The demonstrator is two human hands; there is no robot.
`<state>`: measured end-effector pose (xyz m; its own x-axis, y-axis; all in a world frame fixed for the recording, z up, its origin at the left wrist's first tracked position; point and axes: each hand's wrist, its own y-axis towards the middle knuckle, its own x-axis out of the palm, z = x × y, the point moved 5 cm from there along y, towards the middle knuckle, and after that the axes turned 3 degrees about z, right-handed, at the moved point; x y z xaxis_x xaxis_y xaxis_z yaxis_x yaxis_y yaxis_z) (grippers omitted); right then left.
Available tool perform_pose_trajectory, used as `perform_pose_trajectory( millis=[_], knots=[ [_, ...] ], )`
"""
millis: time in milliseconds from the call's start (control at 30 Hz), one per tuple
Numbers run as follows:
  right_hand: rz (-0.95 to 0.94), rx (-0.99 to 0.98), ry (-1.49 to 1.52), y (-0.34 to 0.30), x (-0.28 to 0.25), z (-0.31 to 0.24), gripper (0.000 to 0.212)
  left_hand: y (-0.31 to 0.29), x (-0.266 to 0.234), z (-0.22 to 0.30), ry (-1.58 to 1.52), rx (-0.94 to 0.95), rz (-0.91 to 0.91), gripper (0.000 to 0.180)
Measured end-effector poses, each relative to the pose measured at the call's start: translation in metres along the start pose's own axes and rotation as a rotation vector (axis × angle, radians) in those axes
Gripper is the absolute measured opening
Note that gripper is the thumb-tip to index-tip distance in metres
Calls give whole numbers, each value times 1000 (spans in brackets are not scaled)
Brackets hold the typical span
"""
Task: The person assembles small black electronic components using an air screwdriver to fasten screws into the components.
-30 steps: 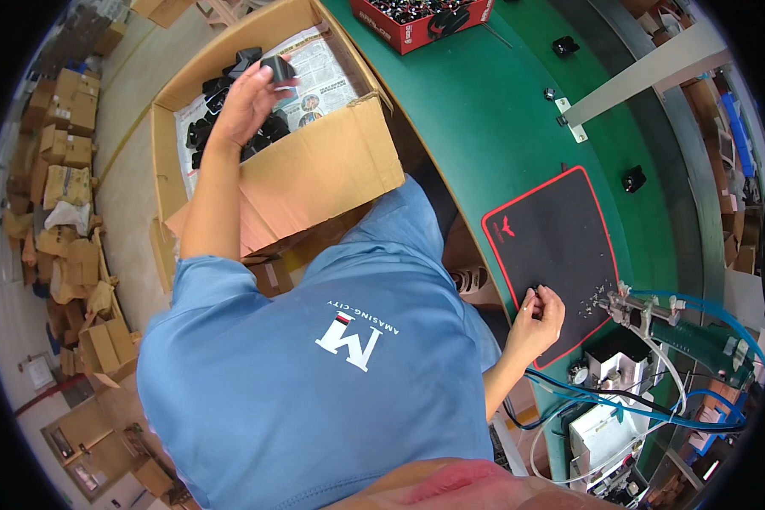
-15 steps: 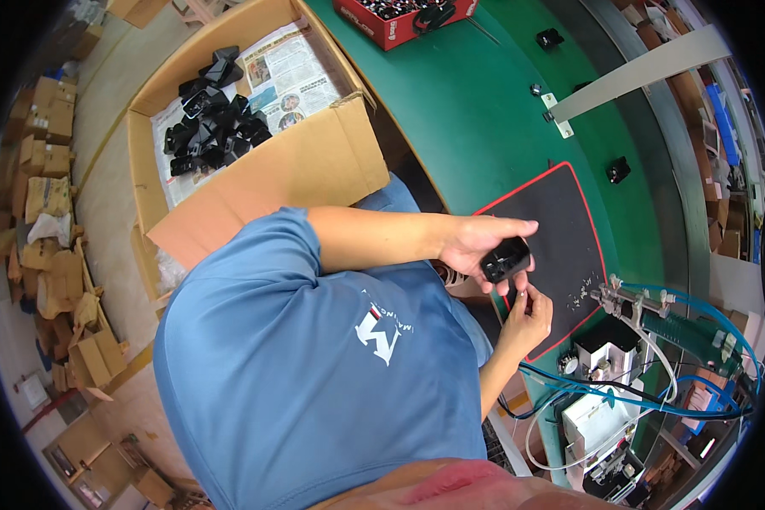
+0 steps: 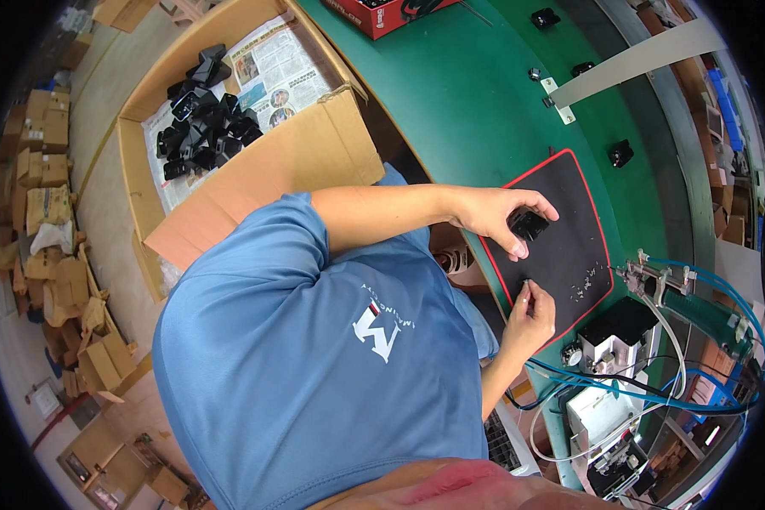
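A black plastic housing point(image 3: 529, 224) sits in my left hand point(image 3: 497, 217), the thumb and fingers curved round its sides just over the black mat point(image 3: 561, 195) with a red edge. My right hand point(image 3: 531, 319) is below it, apart from the housing, with thumb and fingertips pinched together near the mat's near edge. Whatever the pinch holds is too small to name. Several tiny pale pieces point(image 3: 586, 282) lie scattered on the mat, right of both hands.
A cardboard box point(image 3: 331, 140) holding a pile of black plastic parts point(image 3: 200, 127) on newspaper stands at left. A red box point(image 3: 374, 19) rests on the green table point(image 3: 450, 102). A green tool with blue hoses point(image 3: 697, 316) and a white fixture point(image 3: 599, 412) are at right.
My left hand has moved up and right with the housing and turned it over. My right hand has separated from it, still pinched. The view has shifted slightly.
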<state>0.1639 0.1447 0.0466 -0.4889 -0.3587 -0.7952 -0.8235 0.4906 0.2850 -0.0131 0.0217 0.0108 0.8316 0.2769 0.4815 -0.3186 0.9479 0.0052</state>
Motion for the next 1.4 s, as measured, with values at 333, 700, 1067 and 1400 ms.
perform_pose_trajectory(
  millis=[333,700,1067,1400],
  knots=[
    [-31,103,781,27,2,-48,14,-4,12,-17,-158,-2,-77,93],
    [-78,-31,427,32,12,-59,11,-18,13,18,733,437,-35,100],
    [2,-221,41,30,1,-80,14,-19,20,30,987,504,133,85],
    [14,-197,46,29,1,-78,14,-23,30,33,1108,610,178,86]
  ],
)
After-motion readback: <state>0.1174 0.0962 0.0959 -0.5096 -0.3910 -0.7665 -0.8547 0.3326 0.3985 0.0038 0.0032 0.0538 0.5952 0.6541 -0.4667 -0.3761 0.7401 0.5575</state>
